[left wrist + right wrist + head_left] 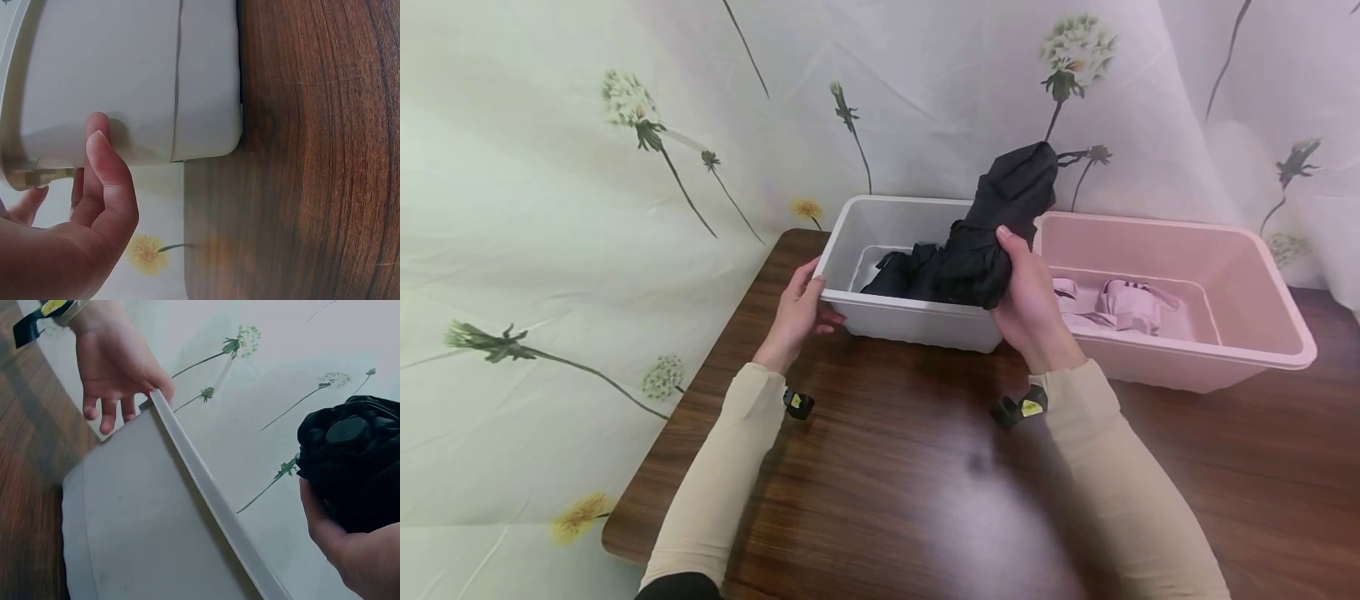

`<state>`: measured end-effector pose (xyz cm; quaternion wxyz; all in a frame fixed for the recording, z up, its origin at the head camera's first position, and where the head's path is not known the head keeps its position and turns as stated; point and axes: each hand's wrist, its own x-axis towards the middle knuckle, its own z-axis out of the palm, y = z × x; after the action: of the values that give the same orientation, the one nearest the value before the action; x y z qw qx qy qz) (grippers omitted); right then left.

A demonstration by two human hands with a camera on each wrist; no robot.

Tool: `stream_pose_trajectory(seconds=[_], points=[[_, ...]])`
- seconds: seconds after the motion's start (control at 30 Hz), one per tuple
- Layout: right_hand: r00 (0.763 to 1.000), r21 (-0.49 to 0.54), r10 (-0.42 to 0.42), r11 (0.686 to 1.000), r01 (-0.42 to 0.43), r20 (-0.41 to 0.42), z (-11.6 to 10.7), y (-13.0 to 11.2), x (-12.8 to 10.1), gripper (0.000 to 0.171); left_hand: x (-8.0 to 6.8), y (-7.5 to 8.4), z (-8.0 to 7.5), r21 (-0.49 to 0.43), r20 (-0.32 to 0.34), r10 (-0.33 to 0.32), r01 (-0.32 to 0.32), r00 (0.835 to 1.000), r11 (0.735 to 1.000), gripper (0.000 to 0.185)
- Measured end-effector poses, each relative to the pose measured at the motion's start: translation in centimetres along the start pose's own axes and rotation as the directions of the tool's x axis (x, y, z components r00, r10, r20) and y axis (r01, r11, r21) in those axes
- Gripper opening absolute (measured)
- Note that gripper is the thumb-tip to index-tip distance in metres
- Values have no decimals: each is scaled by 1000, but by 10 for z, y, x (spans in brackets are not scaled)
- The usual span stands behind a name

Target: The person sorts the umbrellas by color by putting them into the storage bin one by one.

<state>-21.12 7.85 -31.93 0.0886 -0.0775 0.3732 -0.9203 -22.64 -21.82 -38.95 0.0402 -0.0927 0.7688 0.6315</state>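
My right hand (1028, 304) grips a black folding umbrella (1011, 187), its loose cloth bunched, tilted above the right part of a white bin (917, 321). A round black end of the umbrella (347, 432) faces the right wrist camera, and a small strap sticks out at its far end in the head view. My left hand (796, 312) holds the bin's left front corner, thumb at the rim and fingers against the outer wall (125, 75). More black cloth (895, 275) lies inside the white bin, partly hidden by the front rim.
A pink bin (1210, 367) stands just right of the white one, with pink folded cloth items (1131, 307) inside. Both bins rest on a dark wooden table (880, 467). A flower-print curtain (925, 100) hangs behind and to the left.
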Motion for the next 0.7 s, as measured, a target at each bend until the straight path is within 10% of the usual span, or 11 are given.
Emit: stream_pose_trajectory(seconds=[0.7], points=[[988, -84, 154, 984, -155, -15, 9, 19, 29, 41, -16, 17, 4, 18, 4, 10, -10, 1000, 1000, 41]])
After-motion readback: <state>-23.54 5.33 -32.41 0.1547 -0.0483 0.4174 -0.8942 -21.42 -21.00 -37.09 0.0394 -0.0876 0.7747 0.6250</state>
